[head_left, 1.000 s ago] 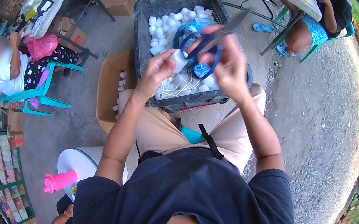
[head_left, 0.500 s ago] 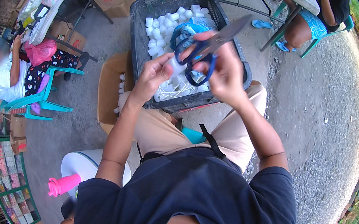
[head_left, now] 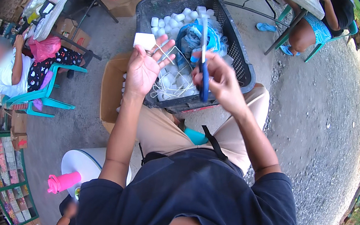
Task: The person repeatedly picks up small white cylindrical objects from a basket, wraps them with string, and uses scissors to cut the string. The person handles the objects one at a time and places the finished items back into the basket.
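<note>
My left hand [head_left: 145,71] is turned palm up, its outer fingers spread. A short white cylinder [head_left: 145,41] sits at the tips of its thumb and forefinger. Thin white string [head_left: 169,55] runs by those fingers toward the crate. Scissors with blue handles [head_left: 204,80] are gripped in my right hand [head_left: 223,79], blades pointing away from me and seen nearly edge-on. Both hands are above a black plastic crate [head_left: 240,52]. Many white cylinders [head_left: 177,20], loose white strings [head_left: 171,90] and a crumpled blue plastic bag [head_left: 190,40] lie inside it.
A cardboard box [head_left: 110,89] stands left of the crate. Behind me on the left, a pink bottle [head_left: 64,181] is on a round white surface [head_left: 94,165]. People sit at tables [head_left: 61,8] on both sides. Blue slippers [head_left: 265,27] lie beyond the crate.
My left hand has moved left and turned palm up, carrying the white cylinder away from the scissors. My right hand has lowered slightly and turned the scissors edge-on.
</note>
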`<state>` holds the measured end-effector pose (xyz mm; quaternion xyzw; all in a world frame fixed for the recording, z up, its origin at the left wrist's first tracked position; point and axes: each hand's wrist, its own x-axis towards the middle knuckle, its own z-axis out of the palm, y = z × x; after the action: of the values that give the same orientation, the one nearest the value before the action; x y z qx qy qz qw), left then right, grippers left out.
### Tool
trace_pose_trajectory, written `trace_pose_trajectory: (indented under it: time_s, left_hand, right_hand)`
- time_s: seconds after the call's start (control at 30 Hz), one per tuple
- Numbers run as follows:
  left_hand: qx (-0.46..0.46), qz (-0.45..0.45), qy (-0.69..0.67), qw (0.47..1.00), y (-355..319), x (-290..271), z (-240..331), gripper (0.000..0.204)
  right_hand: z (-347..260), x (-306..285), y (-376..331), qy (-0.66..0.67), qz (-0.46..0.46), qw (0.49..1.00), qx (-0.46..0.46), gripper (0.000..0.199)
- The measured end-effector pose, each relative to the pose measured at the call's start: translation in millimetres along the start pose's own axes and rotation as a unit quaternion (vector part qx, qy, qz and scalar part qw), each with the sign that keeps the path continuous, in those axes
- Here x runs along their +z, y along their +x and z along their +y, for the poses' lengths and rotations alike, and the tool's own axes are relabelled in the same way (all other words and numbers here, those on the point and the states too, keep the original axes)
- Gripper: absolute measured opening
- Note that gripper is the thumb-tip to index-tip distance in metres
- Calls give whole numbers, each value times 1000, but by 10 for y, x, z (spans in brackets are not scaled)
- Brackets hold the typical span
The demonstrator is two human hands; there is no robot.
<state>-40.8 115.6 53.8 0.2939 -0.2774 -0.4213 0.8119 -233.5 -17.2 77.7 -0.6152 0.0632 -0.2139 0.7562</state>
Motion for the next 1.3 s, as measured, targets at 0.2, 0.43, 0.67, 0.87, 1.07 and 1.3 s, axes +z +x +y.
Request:
trace_pose_trajectory:
  time_s: [0.2,0.43,0.67,0.87,1.07,1.3]
  left_hand:
    - [56,31,61,996,27,164,13,47]
    - [61,55,79,993,-171,221,-63,57]
    - [23,68,22,997,-298,56,-34,67]
    - [104,123,15,987,-373,-871,187,51]
    - [20,489,273,828,-1092,-3276,-336,19]
    - [-480,366,648,465,-2341,-4179,-637,26]
  right_hand:
    - [222,656,-232,258,-100,941,195,53]
    - [325,730,-4,238,-27,956,169,43]
    - [343,817,28,144,20,978,151,39]
    - [389,38,497,-232,211,949,15,47]
    - [1184,-1214,592,-671,115,714,161,39]
    - [854,-780,1226,-608,207,765,-49,45]
